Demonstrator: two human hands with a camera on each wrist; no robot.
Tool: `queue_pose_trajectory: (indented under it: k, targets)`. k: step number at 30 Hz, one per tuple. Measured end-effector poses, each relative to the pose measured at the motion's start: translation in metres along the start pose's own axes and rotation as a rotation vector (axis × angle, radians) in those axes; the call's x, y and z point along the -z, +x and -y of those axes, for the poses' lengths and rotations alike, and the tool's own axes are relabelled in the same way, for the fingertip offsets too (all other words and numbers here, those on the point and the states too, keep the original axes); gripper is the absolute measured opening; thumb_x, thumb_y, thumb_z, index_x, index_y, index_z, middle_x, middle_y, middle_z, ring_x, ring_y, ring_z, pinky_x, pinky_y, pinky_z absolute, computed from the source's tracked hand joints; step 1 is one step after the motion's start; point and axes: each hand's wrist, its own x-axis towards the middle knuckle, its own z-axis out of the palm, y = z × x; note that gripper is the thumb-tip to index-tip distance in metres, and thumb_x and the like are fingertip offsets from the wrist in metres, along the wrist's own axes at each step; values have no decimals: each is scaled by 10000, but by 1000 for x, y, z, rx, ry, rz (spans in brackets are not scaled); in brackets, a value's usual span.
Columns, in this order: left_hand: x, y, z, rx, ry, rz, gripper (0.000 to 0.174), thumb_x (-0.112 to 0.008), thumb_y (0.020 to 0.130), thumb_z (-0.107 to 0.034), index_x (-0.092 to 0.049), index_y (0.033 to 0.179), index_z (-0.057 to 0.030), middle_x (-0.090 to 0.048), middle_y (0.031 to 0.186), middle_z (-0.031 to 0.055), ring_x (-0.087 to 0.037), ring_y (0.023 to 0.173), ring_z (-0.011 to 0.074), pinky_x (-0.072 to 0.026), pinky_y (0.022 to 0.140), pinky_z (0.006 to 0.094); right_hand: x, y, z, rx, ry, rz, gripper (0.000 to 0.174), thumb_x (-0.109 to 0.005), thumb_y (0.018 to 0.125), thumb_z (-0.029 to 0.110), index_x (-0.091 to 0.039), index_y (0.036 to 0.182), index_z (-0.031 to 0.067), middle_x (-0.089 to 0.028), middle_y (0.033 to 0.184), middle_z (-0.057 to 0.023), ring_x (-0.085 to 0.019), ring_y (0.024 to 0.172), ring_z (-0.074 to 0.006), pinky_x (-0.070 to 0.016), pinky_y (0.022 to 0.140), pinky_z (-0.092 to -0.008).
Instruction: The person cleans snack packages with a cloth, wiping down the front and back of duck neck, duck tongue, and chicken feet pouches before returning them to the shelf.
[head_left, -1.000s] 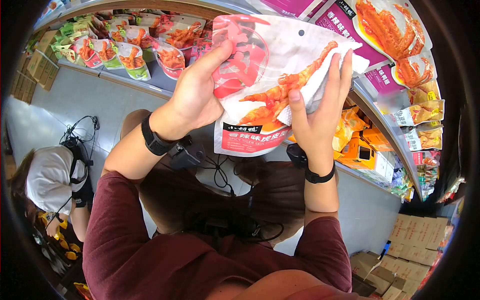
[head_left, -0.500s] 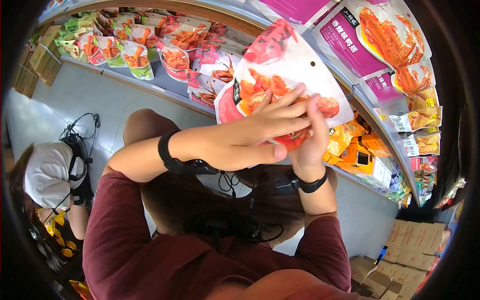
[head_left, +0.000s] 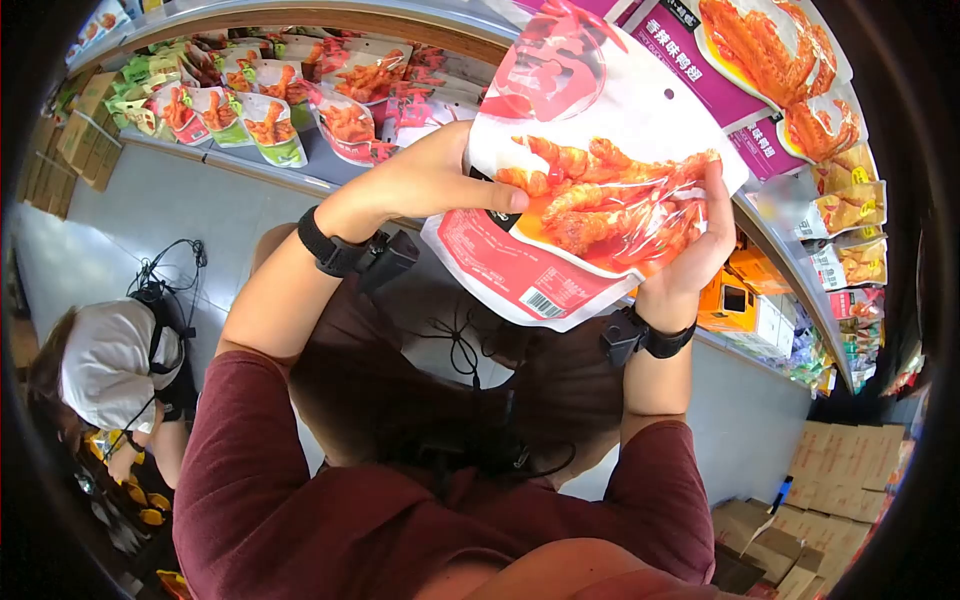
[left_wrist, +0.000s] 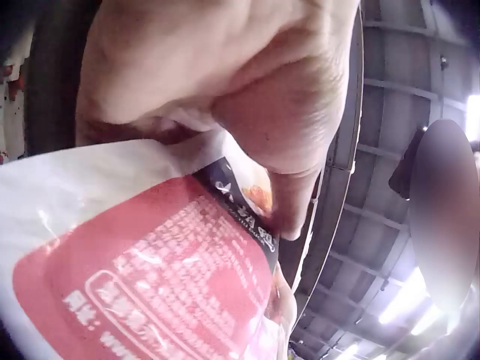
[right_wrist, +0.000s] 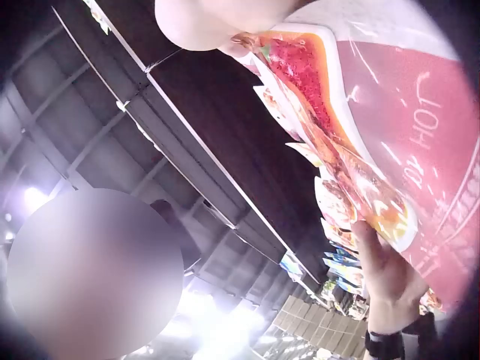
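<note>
Snack pouch [head_left: 590, 190] pinched at opposite edges by left hand [head_left: 425, 185] and right hand [head_left: 692, 258] — light, limp, slick film (likely to buckle); best held by sealed borders.

My spot in a shop, shelf [head_left: 300, 170] lined with snack packets [head_left: 272, 125], stacked cardboard boxes [head_left: 840, 480] on the floor

Snack pouch [head_left: 560, 270], top corner cut by the head view's upper edge, red-panel print too small to read, with the fingers of the left hand [head_left: 425, 185] and part of the right hand [head_left: 690, 260] hidden behind it.
</note>
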Motion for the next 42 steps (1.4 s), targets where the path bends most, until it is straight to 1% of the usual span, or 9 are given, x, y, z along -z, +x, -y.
queue_pose_trajectory:
  k: [3,6,11,17,20,25,27,38,42]
  targets:
    - [-3,0,1,12,-19,-28,517,-744,783,-70,-524,1242,20,-620,1183,63,-553,1090,123,-432,961,302,-8,2,4,95,-84,-175,296,-470,976,278,-568,1093,25,-646,1024,-70,-643,932,-181,-528,804,-320]
    - [-9,0,2,-65,-33,-85,431,-736,793,-62,-571,1183,18,-652,1120,53,-586,1014,106,-465,902,283,-1,12,16,95,-100,-178,367,-435,982,298,-548,1159,-2,-624,1162,-127,-620,1042,-246,-478,926,-385]
    - [-9,4,2,-136,9,-173,371,-734,800,-65,-605,1139,15,-673,1075,53,-604,962,100,-490,855,270,25,28,49,473,-140,9,371,-430,968,293,-549,1136,-16,-545,1206,-137,-460,1215,-247,-321,1062,-408]
    - [-10,7,8,-187,64,-329,332,-715,812,-49,-611,1119,26,-680,1044,58,-611,935,95,-503,822,264,15,14,61,746,-337,-1,352,-427,952,233,-503,1182,-23,-525,1241,-162,-436,1241,-293,-310,1075,-459]
    - [-16,9,8,-205,84,-352,326,-715,808,-37,-613,1110,27,-681,1042,60,-614,929,96,-507,818,265,14,9,53,932,-782,240,374,-512,895,197,-512,1186,-36,-433,1365,-226,-408,1282,-330,-279,1099,-464]
    - [-27,6,5,-188,145,-317,313,-727,795,-37,-626,1084,27,-686,1024,63,-620,908,99,-508,811,267,0,14,23,1032,-1506,456,604,-705,771,247,-508,1262,-44,-427,1387,-220,-461,1242,-365,-327,1060,-453]
    - [-31,5,6,-204,161,-307,306,-732,791,-40,-631,1072,27,-690,1013,62,-623,899,100,-508,804,267,-4,10,1,886,-1487,464,657,-732,738,236,-495,1284,-43,-435,1378,-218,-473,1226,-381,-348,1041,-458]
    - [-28,3,7,-236,216,-374,268,-703,835,-79,-636,1081,0,-695,974,45,-611,888,78,-495,792,263,-5,1,-23,936,-1291,757,511,-711,710,102,-580,1184,-37,-598,1203,-185,-608,1054,-313,-498,871,-360]
    - [-25,6,9,-273,159,-439,275,-653,897,-140,-604,1121,12,-679,1025,52,-600,914,81,-489,804,262,-6,9,-22,1037,-1436,567,522,-709,724,103,-564,1209,-25,-584,1229,-190,-592,1086,-337,-486,896,-374]
